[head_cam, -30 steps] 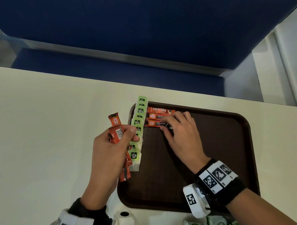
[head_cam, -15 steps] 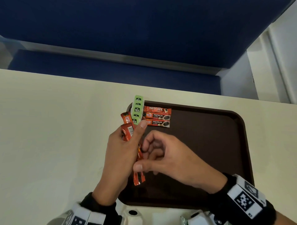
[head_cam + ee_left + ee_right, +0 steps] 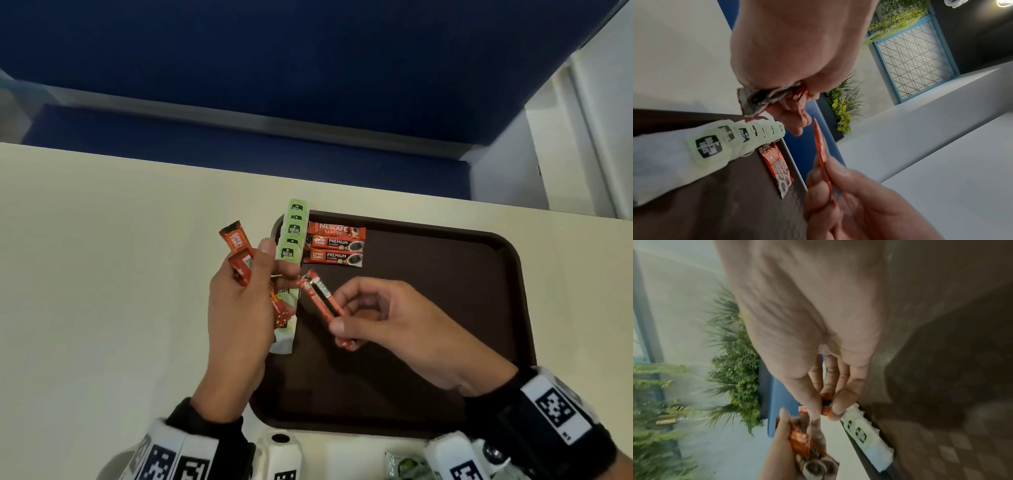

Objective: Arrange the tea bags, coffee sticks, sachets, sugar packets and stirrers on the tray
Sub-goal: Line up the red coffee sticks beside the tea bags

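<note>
The person is working through the coffee sticks. Three coffee sticks (image 3: 335, 245) are lying in a neat stack at the far left corner of the brown tray (image 3: 479, 308), just beside a column of green tea bags (image 3: 293, 236) running along the tray's left rim. The right hand (image 3: 394, 318) is pinching a single orange stick (image 3: 323, 305) between thumb and fingers, holding it tilted above the tray. The left hand (image 3: 239, 308) is gripping a small bundle of sticks (image 3: 239, 255) over the desk (image 3: 102, 274). Next, I reckon, the single stick needs turning level and laying just below the third one, edges aligned.
</note>
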Action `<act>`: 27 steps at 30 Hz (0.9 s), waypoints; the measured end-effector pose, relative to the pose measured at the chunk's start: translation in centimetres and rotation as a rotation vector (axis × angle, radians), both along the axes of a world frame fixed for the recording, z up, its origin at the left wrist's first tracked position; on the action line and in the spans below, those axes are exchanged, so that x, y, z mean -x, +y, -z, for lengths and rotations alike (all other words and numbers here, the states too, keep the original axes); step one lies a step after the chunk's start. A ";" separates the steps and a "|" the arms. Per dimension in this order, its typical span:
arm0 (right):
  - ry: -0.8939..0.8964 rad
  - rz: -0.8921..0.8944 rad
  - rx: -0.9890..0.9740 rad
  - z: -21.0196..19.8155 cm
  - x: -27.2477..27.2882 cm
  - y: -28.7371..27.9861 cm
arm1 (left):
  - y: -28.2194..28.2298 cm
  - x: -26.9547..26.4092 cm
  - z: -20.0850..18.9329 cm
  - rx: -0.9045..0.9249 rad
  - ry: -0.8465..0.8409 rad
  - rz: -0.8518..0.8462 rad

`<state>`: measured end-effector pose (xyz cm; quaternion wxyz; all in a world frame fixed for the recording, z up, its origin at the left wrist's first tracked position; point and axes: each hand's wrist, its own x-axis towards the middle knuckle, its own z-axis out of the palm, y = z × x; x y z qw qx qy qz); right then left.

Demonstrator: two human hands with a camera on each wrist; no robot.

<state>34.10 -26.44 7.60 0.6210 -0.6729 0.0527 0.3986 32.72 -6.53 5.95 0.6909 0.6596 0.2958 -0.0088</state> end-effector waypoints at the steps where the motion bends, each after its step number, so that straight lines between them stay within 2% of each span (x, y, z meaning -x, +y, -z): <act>1: -0.007 0.040 0.013 0.0 -0.1 -0.5 | 0.2 0.1 0.0 0.020 0.005 -0.024; 3: -0.010 0.133 0.027 0.1 -0.2 -1.2 | 0.4 0.2 0.1 0.067 0.021 -0.012; 6: -0.068 0.221 0.055 0.4 -0.1 -1.7 | -0.1 0.5 0.2 0.111 0.058 0.142; 9: -0.425 0.155 0.290 0.8 0.1 -1.4 | -1.2 0.9 0.0 0.166 0.093 0.265; 12: -0.811 0.067 0.423 1.2 0.6 -0.9 | -2.2 1.0 -0.3 0.225 0.107 0.299; 15: -0.989 0.000 0.458 1.6 1.0 -0.9 | -2.7 1.1 -0.2 0.190 0.095 0.242; 17: -0.921 0.013 0.408 1.6 1.1 -1.2 | -2.7 1.2 0.0 0.147 0.085 0.211; 21: -0.491 0.209 0.121 0.9 1.0 -1.5 | -2.4 1.3 0.0 0.082 0.052 0.181; 23: -0.427 0.280 0.118 0.7 0.8 -1.6 | -2.3 1.4 0.0 0.067 0.040 0.176; 27: -0.368 0.275 0.158 0.9 0.2 -2.1 | -1.8 1.5 0.2 0.060 0.039 0.128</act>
